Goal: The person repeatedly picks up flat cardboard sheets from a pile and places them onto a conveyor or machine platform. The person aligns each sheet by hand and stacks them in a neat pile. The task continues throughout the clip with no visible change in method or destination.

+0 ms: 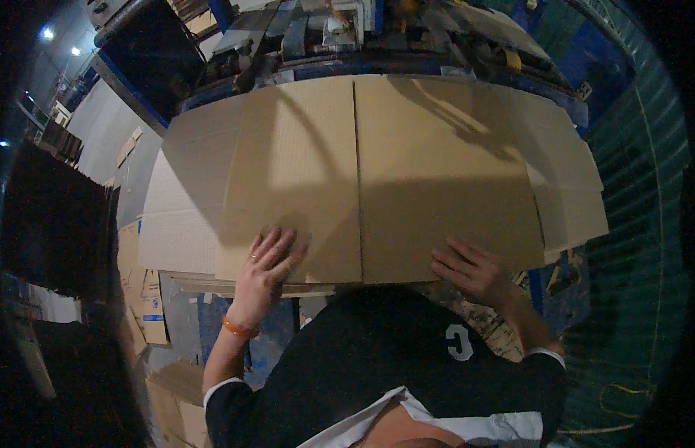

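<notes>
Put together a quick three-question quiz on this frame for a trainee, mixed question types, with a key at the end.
1. On which side, the person's left or right, is the orange bracelet worn?
2. True or false: the left hand and the right hand both reach over corrugated cardboard.
3. The green ribbed sheeting appears toward which edge of the picture? (a) left (b) right (c) lower

Key: 1. Left. 2. True. 3. b.

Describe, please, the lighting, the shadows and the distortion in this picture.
Head view: broad and narrow shadows cross the brown cardboard; head view: a small lamp glares at upper left; head view: fisheye distortion bows the cardboard's far edge, and the corners fall into black.
</notes>
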`<control>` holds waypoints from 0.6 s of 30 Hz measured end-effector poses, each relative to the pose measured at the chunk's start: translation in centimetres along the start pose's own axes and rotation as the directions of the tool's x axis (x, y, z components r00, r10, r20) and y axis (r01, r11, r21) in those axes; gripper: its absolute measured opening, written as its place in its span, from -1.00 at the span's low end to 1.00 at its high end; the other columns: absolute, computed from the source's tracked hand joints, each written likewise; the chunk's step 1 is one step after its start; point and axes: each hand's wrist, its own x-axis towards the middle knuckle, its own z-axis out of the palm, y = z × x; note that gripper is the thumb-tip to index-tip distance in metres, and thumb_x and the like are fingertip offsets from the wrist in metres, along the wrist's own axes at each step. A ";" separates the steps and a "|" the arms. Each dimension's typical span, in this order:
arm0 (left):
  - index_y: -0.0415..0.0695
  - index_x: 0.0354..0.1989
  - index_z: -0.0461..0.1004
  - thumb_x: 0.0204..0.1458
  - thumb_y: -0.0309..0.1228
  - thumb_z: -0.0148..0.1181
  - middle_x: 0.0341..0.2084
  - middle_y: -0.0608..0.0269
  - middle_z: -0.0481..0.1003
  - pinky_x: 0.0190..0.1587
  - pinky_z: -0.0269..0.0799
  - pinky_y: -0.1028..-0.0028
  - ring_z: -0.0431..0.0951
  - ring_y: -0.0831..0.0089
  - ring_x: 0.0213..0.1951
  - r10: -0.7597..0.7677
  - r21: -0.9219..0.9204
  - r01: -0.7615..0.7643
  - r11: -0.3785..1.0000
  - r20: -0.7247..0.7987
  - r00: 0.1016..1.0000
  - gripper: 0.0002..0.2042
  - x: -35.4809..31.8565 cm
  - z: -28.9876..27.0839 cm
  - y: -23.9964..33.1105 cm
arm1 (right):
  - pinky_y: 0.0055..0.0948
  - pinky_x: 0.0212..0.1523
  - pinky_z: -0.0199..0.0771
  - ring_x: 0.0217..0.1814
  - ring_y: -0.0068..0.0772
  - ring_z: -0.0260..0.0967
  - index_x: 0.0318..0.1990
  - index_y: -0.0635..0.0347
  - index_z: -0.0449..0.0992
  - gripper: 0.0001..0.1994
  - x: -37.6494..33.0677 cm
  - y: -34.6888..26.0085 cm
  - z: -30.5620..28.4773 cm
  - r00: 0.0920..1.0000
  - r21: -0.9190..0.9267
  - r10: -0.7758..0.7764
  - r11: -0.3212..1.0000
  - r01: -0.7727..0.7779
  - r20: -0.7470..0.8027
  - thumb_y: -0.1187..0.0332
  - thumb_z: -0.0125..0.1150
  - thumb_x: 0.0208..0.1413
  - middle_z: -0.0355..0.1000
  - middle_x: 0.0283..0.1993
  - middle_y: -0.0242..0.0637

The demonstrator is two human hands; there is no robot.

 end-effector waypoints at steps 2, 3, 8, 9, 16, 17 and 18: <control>0.06 0.00 0.43 -0.13 -0.55 0.00 0.11 0.16 0.28 0.22 0.04 0.14 0.24 0.09 0.15 -0.014 -0.025 0.014 1.000 0.024 1.000 -0.57 0.4 0.1 0.1 | -0.26 0.00 0.42 0.13 -0.20 0.27 -0.03 -0.06 0.44 -0.64 0.0 0.4 0.0 1.000 0.006 -0.028 1.000 0.028 -0.005 0.37 0.09 -0.06 0.34 0.09 -0.40; 0.05 0.00 0.42 -0.11 -0.54 -0.01 0.11 0.16 0.28 0.22 0.04 0.14 0.24 0.10 0.15 -0.003 -0.011 0.004 1.000 0.065 0.998 -0.58 0.6 0.1 -0.1 | -0.25 -0.01 0.42 0.11 -0.18 0.29 -0.05 -0.03 0.46 -0.63 -0.1 0.8 0.1 0.999 0.010 -0.045 0.999 0.045 -0.002 0.36 0.17 -0.12 0.36 0.06 -0.39; 0.05 0.04 0.38 -0.04 -0.49 -0.04 0.13 0.17 0.26 0.22 0.03 0.12 0.21 0.12 0.17 0.042 0.021 -0.044 0.999 0.062 0.997 -0.60 1.3 -0.2 -1.8 | -0.12 0.15 0.21 0.22 -0.13 0.14 0.06 0.00 0.36 -0.46 -1.2 4.1 1.1 0.991 -0.025 0.028 0.999 -0.025 0.129 0.03 0.17 -0.12 0.28 0.13 -0.31; 0.05 0.05 0.38 -0.05 -0.48 -0.02 0.13 0.17 0.25 0.22 0.03 0.12 0.21 0.12 0.17 0.041 0.044 -0.044 0.998 0.060 0.997 -0.59 1.7 -0.1 -2.4 | -0.09 0.18 0.15 0.25 -0.12 0.09 0.08 0.00 0.33 -0.40 -1.1 5.1 1.4 0.986 -0.055 0.086 0.995 -0.078 0.145 -0.06 0.15 -0.13 0.25 0.15 -0.29; 0.01 0.11 0.31 -0.13 -0.47 0.17 0.14 0.15 0.22 0.22 0.08 0.21 0.21 0.11 0.16 0.007 -0.032 -0.012 0.999 -0.141 0.990 -0.48 8.1 1.5 -7.6 | -0.09 0.20 0.05 0.29 -0.13 0.03 0.16 0.02 0.25 -0.19 4.7 13.6 2.5 0.992 -0.267 0.110 0.960 -0.090 0.060 -0.30 0.05 -0.21 0.16 0.23 -0.30; 0.01 0.12 0.29 -0.12 -0.47 0.18 0.13 0.13 0.23 0.21 0.10 0.23 0.22 0.11 0.16 -0.015 -0.077 0.002 0.997 -0.175 0.984 -0.48 9.6 1.8 -8.3 | -0.11 0.20 0.05 0.28 -0.14 0.03 0.16 0.01 0.25 -0.20 6.0 15.0 2.7 0.972 -0.173 0.198 0.969 -0.175 0.125 -0.31 0.05 -0.20 0.15 0.24 -0.31; 0.01 0.12 0.28 -0.08 -0.47 0.13 0.12 0.11 0.23 0.21 0.09 0.21 0.22 0.10 0.14 0.003 -0.103 -0.028 0.994 -0.237 0.972 -0.50 11.3 2.1 -9.1 | -0.13 0.21 0.06 0.28 -0.15 0.03 0.16 0.00 0.25 -0.20 7.2 16.4 2.9 0.935 -0.082 0.289 0.957 -0.278 0.203 -0.31 0.04 -0.20 0.14 0.25 -0.32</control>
